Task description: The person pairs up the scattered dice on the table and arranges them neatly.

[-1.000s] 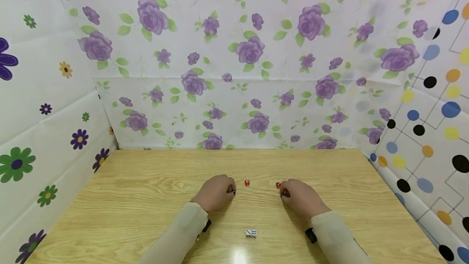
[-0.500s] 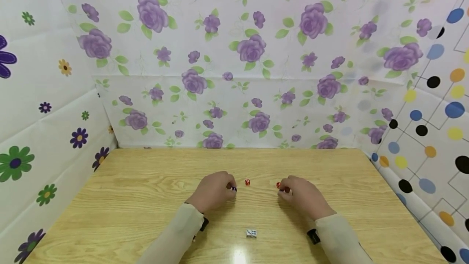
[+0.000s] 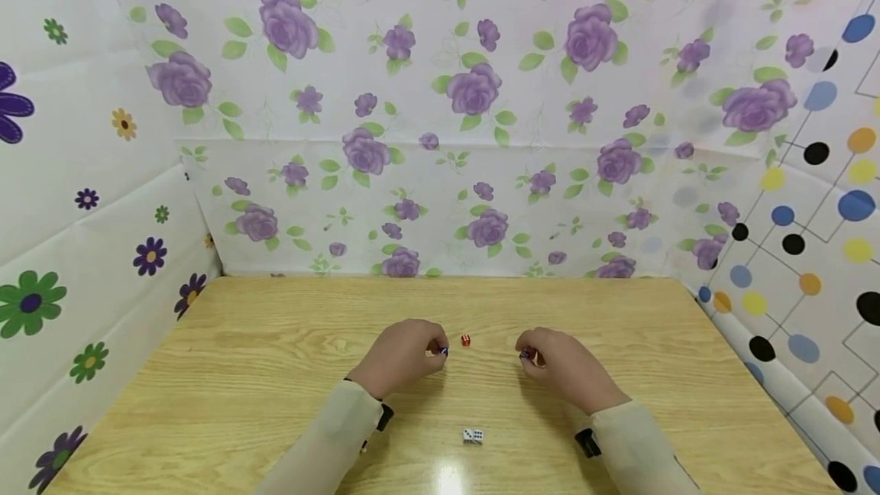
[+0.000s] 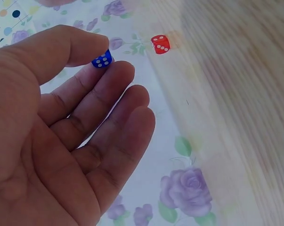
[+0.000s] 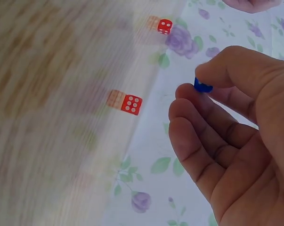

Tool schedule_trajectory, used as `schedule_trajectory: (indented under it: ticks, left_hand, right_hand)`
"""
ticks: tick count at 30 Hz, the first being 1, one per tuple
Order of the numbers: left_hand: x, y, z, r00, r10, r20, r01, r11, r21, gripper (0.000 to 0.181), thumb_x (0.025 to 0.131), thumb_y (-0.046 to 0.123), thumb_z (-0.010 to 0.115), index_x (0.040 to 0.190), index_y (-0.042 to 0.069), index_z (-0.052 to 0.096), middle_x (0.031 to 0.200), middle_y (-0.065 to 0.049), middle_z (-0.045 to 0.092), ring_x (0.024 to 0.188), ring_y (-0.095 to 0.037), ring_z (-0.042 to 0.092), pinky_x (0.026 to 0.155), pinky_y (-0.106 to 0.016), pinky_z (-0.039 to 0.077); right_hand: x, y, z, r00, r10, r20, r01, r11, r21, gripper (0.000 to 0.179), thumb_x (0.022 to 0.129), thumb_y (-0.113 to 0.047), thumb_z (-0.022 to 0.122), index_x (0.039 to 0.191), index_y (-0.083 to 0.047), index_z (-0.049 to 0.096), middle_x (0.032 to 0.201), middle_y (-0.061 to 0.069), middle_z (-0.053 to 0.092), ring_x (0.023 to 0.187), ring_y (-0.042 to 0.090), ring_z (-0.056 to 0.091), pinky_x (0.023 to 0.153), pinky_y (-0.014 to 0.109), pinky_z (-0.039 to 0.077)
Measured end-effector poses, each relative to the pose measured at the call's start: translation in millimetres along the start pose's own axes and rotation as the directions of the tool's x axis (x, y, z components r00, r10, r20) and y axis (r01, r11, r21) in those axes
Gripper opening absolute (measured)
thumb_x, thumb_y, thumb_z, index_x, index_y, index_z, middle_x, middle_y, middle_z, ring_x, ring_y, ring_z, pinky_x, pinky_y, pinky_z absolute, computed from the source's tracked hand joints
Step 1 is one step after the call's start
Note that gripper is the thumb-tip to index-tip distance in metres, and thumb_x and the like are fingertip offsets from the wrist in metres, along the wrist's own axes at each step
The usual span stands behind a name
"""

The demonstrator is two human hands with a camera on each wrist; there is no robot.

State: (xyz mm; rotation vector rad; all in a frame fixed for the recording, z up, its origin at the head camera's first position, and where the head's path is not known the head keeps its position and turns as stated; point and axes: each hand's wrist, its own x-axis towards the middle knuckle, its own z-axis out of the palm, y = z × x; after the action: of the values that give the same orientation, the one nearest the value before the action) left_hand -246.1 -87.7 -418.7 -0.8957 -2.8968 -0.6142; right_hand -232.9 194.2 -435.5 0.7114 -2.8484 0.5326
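Observation:
My left hand [image 3: 402,357] pinches a blue die [image 4: 102,59] with white pips between thumb and fingertips, its other fingers loosely bent. A second blue die [image 5: 203,85] is pinched the same way in my right hand [image 3: 567,365]. Between the hands, slightly farther back, a red die [image 3: 465,340] sits on the table. Another red die [image 5: 132,104] shows in the right wrist view; in the head view my right hand hides it. Both blue dice are held close over the wood, at about the same distance from me.
Two white dice, a left one [image 3: 467,435] and a right one [image 3: 478,436], sit side by side nearer to me on the wooden table [image 3: 289,312]. A flowered cloth [image 3: 426,189] hangs behind the table, with patterned cloths at both sides.
Both hands have shifted slightly away from me, the right one also leftward, carrying the pinched blue dice. The right-hand red die has become hidden in the head view.

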Motion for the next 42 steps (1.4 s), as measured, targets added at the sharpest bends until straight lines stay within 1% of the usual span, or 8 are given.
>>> schedule_trajectory:
  ticks: [5,8,13,16,23,33,38,42]
  left_hand:
    - [0.0,1.4,-1.3,1.000,0.004,-0.002,-0.004,1.000,-0.004,0.008,0.089,0.026,0.063,0.092,0.024,0.069,0.083,0.015,0.062,0.072,0.000,0.054,0.067,-0.024,0.049]
    - [0.3,1.7,-1.5,1.000,0.005,0.003,-0.005,1.000,-0.011,0.008,0.089,0.026,0.062,0.092,0.023,0.069,0.083,0.015,0.062,0.072,0.000,0.054,0.067,-0.024,0.049]
    - [-0.2,1.7,-0.9,1.000,0.001,0.007,-0.001,1.000,-0.007,0.006,0.088,0.026,0.063,0.091,0.024,0.068,0.082,0.016,0.061,0.072,0.000,0.054,0.067,-0.024,0.049]
    - [-0.5,2.2,-0.3,1.000,0.005,0.005,-0.005,1.000,0.001,0.006,0.088,0.026,0.063,0.090,0.024,0.068,0.082,0.016,0.061,0.072,0.000,0.054,0.067,-0.024,0.049]
    - [-1.0,2.8,0.3,1.000,0.008,0.002,-0.008,1.000,0.020,0.006,0.088,0.025,0.064,0.090,0.023,0.069,0.083,0.015,0.062,0.072,0.000,0.055,0.067,-0.024,0.049]
    - [-0.9,2.5,0.1,1.000,0.007,0.016,-0.007,1.000,0.011,0.006,0.088,0.023,0.064,0.090,0.022,0.069,0.082,0.014,0.062,0.072,-0.001,0.055,0.066,-0.024,0.049]
    - [-0.9,2.3,1.8,0.999,0.003,0.036,-0.003,1.000,-0.001,0.005,0.088,0.024,0.066,0.090,0.021,0.070,0.081,0.013,0.063,0.071,-0.002,0.056,0.065,-0.024,0.049]
    - [0.1,1.7,1.3,0.999,-0.005,0.046,0.005,1.000,0.000,0.004,0.086,0.024,0.069,0.088,0.021,0.070,0.080,0.013,0.063,0.068,-0.001,0.055,0.063,-0.024,0.047]
  right_hand:
    - [0.0,-1.4,-0.7,0.999,0.028,0.039,-0.028,1.000,0.011,0.003,0.086,-0.022,0.070,0.087,-0.021,0.067,0.074,-0.018,0.056,0.064,-0.002,0.049,0.060,0.021,0.045]
    - [-0.3,-1.8,-1.1,0.999,0.012,0.036,-0.013,1.000,0.019,0.003,0.087,-0.021,0.069,0.086,-0.021,0.066,0.073,-0.019,0.055,0.063,-0.003,0.048,0.059,0.021,0.044]
    - [-0.1,-2.6,-0.5,0.999,-0.051,0.000,0.051,0.998,0.025,0.006,0.088,-0.016,0.067,0.092,-0.017,0.064,0.075,-0.016,0.054,0.063,0.000,0.047,0.058,0.021,0.043]
    - [-0.2,-2.3,0.3,0.998,-0.068,0.007,0.068,0.997,0.032,0.006,0.088,-0.015,0.066,0.094,-0.017,0.064,0.075,-0.016,0.054,0.062,0.000,0.047,0.058,0.021,0.043]
    - [0.2,-3.0,0.1,0.997,-0.041,0.067,0.038,0.998,0.047,0.005,0.088,-0.018,0.068,0.093,-0.018,0.067,0.079,-0.015,0.059,0.065,-0.003,0.050,0.059,0.021,0.045]
    - [0.9,-4.6,1.4,0.997,-0.042,0.066,0.038,0.998,0.059,0.008,0.088,-0.018,0.069,0.095,-0.016,0.069,0.081,-0.014,0.062,0.068,-0.003,0.052,0.062,0.021,0.047]
    - [0.1,-4.5,1.5,0.995,-0.041,0.091,0.033,0.996,0.084,0.010,0.088,-0.017,0.068,0.098,-0.016,0.069,0.084,-0.013,0.063,0.070,-0.003,0.054,0.063,0.022,0.048]
    - [1.0,-4.7,1.1,0.993,-0.049,0.111,0.040,0.996,0.075,0.012,0.088,-0.017,0.067,0.100,-0.015,0.069,0.086,-0.012,0.064,0.072,-0.003,0.055,0.063,0.021,0.048]
